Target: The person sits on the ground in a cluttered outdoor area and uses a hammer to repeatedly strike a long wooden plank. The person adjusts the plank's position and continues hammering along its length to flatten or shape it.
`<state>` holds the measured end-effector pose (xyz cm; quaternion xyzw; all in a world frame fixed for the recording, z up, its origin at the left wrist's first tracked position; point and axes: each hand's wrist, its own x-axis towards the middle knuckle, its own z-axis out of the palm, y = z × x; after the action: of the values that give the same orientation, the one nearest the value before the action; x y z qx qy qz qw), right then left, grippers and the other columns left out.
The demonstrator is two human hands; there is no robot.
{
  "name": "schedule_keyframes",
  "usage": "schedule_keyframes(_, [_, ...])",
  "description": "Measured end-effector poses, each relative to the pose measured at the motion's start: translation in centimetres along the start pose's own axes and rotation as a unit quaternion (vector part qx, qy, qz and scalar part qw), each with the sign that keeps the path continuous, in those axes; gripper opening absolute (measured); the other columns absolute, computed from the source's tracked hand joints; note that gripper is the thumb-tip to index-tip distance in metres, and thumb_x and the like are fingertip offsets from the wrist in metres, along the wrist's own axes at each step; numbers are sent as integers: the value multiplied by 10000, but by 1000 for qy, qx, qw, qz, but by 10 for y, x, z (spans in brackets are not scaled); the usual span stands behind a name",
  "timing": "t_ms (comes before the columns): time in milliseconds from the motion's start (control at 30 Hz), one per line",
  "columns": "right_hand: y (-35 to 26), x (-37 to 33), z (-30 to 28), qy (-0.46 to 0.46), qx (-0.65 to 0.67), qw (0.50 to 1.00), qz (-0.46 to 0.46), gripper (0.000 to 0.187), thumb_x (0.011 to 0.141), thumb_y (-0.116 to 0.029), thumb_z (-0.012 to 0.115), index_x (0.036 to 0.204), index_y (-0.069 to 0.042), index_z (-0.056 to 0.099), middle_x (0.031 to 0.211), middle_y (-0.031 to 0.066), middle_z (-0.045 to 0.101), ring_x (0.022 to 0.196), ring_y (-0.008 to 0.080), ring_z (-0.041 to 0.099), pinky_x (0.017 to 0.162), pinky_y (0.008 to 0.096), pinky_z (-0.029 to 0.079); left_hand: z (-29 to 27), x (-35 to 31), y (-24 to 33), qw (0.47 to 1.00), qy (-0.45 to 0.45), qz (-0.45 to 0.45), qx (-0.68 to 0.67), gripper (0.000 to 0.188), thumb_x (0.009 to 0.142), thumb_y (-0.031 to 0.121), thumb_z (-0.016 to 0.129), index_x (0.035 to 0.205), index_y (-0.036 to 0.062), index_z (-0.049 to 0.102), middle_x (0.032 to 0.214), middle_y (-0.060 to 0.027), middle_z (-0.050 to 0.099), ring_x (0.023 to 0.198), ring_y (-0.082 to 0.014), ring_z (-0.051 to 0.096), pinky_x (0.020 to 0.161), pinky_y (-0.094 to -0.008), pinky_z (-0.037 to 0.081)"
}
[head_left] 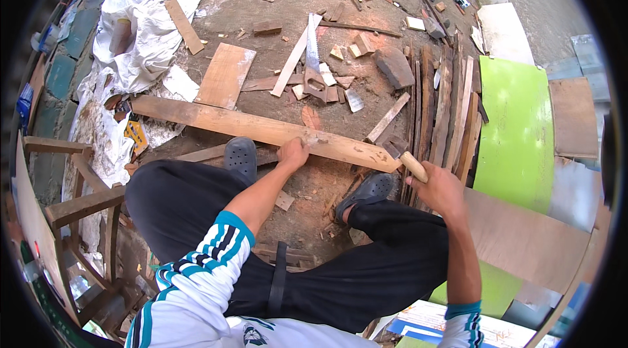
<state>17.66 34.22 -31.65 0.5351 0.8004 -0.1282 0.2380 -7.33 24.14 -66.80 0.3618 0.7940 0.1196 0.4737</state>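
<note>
A long wooden plank (242, 124) runs from the left toward my right foot, its right end cut to a slant. My left hand (294, 154) grips its near edge around the middle, fingers curled over it. At the right end, my right hand (439, 186) is closed round the pale wooden handle (413, 167) of a tool. Its dark metal blade (395, 146) points away from me beside the plank's tip; foreshortening hides its full shape. Whether the blade touches the wood I cannot tell. A handsaw (314, 60) lies on the ground beyond the plank.
Old wood strips (445, 99) are stacked at the right, beside a bright green sheet (515, 129). A brick-like block (394, 68) and wood offcuts (267, 28) litter the ground. At the left are a white sack (157, 17) and a wooden frame (88, 207). My dark clogs (241, 157) flank the plank.
</note>
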Motion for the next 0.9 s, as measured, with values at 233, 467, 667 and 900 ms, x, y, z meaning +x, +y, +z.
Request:
schedule_keyframes(233, [-6,-18,26,-12,40,999,17,411,872,-442,705,1010,-56,669,855,204,711,875,406,691,787,508,530,-39,-18,-27,939,31,104,327,723,867,447,723,1489,209,442,1638,-142,234,1500,-313,249,1179,-503,274])
schedule_keyframes(467, [15,-22,83,-78,36,996,9,443,867,-471,707,991,-47,681,875,206,720,891,408,696,799,510,539,-47,4,-41,951,51,71,297,1043,804,632,709,1608,327,120,1671,-189,4,1525,-442,54,1207,-561,172])
schedule_keyframes(667, [19,-40,85,-105,-27,993,53,449,868,-477,705,999,-48,681,877,214,718,897,409,694,796,510,538,-34,18,-29,937,21,74,342,1181,692,685,773,1604,292,135,1668,-174,56,1530,-417,50,1197,-589,161])
schedule_keyframes(900, [-27,-92,58,-50,51,990,121,445,881,-478,699,1005,-51,674,880,220,712,897,433,681,786,523,522,-47,63,-50,846,100,98,514,1346,528,750,808,1580,162,208,1476,-169,421,1376,-349,374,1128,-569,256])
